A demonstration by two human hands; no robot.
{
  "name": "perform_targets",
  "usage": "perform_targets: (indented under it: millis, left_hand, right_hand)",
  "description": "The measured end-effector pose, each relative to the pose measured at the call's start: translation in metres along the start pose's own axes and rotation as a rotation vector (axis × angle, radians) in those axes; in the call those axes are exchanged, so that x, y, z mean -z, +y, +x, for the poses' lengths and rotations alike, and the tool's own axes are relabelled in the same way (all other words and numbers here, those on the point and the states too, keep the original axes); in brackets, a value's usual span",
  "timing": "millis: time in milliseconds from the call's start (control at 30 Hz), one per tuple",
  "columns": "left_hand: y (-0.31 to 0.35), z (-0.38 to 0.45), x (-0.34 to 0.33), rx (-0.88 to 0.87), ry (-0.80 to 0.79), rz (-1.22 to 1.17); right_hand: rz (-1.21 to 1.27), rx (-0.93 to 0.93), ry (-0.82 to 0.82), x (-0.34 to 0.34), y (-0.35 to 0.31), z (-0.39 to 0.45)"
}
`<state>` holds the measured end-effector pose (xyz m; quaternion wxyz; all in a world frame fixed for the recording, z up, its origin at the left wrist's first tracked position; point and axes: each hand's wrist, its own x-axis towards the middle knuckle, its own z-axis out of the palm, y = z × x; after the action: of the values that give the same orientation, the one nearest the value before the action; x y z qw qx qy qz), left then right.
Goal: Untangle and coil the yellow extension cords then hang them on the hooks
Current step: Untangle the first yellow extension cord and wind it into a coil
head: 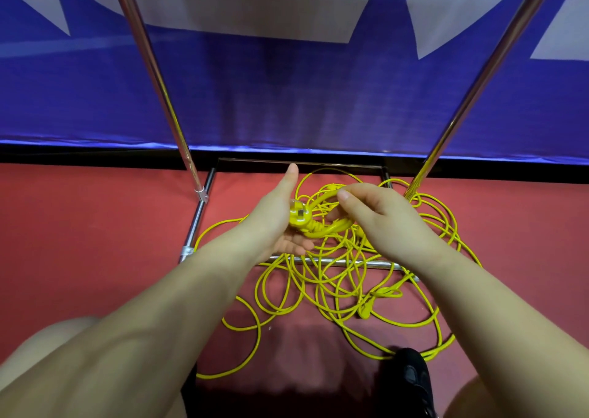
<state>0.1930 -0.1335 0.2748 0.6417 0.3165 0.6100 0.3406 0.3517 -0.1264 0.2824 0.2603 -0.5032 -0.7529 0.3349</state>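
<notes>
A tangled heap of yellow extension cord (338,277) lies on the red floor, draped over the base of a metal rack. My left hand (277,223) cradles a yellow plug (299,217) in its palm, thumb pointing up. My right hand (373,217) pinches a small loop of cord (322,199) that runs from the plug. Another plug end (384,293) lies in the heap, lower right. No hooks are in view.
Two chrome uprights (156,76) (478,89) of the rack rise left and right. Its base bar (334,261) crosses under the cords. A blue and white banner (287,99) hangs behind. My black shoe (411,373) stands by the cord's near edge.
</notes>
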Motion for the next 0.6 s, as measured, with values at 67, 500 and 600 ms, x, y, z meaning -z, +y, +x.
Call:
perform_targets:
  millis: [67, 500, 600]
  left_hand:
    - [0.000, 0.002, -0.001, -0.040, 0.101, 0.095]
    - [0.014, -0.003, 0.016, -0.098, -0.461, -0.017]
    - [0.011, -0.005, 0.017, -0.119, -0.455, -0.069]
  right_hand:
    - [-0.007, 0.006, -0.005, 0.001, -0.001, -0.001]
    - [-0.012, -0.080, 0.099, 0.023, 0.009, 0.007]
    - [0.018, -0.086, 0.064, 0.024, 0.009, 0.005]
